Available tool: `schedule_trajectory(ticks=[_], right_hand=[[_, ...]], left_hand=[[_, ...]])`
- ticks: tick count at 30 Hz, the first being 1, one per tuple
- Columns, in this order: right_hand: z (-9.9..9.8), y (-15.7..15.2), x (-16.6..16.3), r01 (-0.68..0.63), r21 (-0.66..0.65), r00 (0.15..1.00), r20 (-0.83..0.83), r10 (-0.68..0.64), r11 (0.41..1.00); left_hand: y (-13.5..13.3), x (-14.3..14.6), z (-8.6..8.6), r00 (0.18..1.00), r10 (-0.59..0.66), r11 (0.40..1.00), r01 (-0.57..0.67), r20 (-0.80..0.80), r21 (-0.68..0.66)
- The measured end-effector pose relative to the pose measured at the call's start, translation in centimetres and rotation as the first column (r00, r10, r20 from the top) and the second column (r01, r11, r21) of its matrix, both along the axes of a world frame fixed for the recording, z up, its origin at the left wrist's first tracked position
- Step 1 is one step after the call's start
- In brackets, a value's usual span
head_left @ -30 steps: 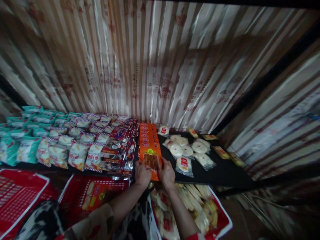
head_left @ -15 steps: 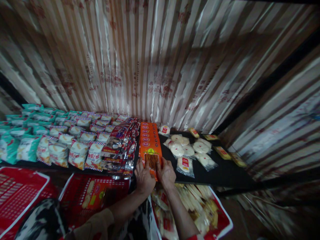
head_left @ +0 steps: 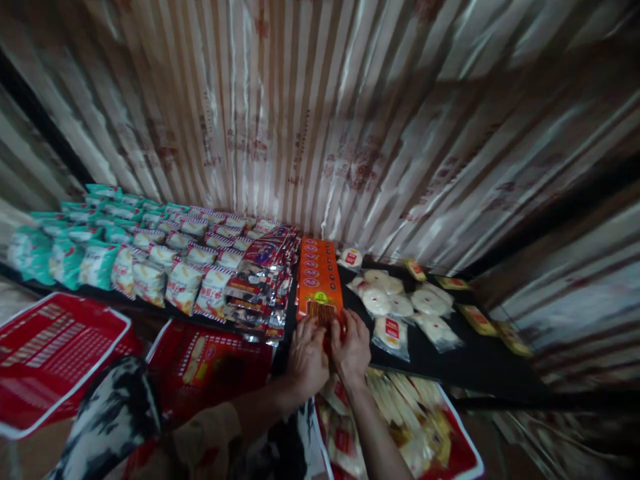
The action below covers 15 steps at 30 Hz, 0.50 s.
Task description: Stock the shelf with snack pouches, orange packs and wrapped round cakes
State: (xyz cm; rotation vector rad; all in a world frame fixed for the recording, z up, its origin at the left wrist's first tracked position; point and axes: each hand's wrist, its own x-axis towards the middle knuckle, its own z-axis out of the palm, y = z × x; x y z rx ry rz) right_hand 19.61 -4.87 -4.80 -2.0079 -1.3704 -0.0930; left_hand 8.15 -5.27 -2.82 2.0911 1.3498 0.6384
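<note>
A row of orange snack packets [head_left: 319, 280] lies on a black shelf [head_left: 465, 357], overlapping from back to front. My left hand [head_left: 306, 353] and my right hand [head_left: 353, 347] sit side by side at the front packet's near edge, fingers curled down on it. Silver and red foil packets [head_left: 257, 280] lie just left of the orange row. Clear bags of round white cakes [head_left: 395, 307] lie just to the right.
White and red snack bags [head_left: 185, 287] and teal bags [head_left: 65, 250] fill the shelf's left part. Red baskets [head_left: 60, 347] stand below the shelf; the right basket [head_left: 465, 447] holds several pale packets. Small yellow packets [head_left: 475, 320] lie far right. A striped shiny sheet hangs behind.
Both hands have drawn closer together at the front orange packet's near edge and cover more of it. The camera has shifted, so the shelf sits further right in view.
</note>
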Motion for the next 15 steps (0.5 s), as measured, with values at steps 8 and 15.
schedule_trajectory(ticks=[8,15], right_hand=[[-1.0,-5.3,-8.1,-0.396,0.091,0.893,-0.194,0.406,0.914],[-4.3,-4.4,-16.5,-0.693,-0.344,0.721,-0.321,0.615,0.633]], left_hand=[[-5.4,-8.0,-2.7,0.967,-0.034,0.995,0.057,0.251,-0.084],[-5.4,-15.2,-8.2,0.815,0.516,0.769,-0.305,0.263,-0.562]])
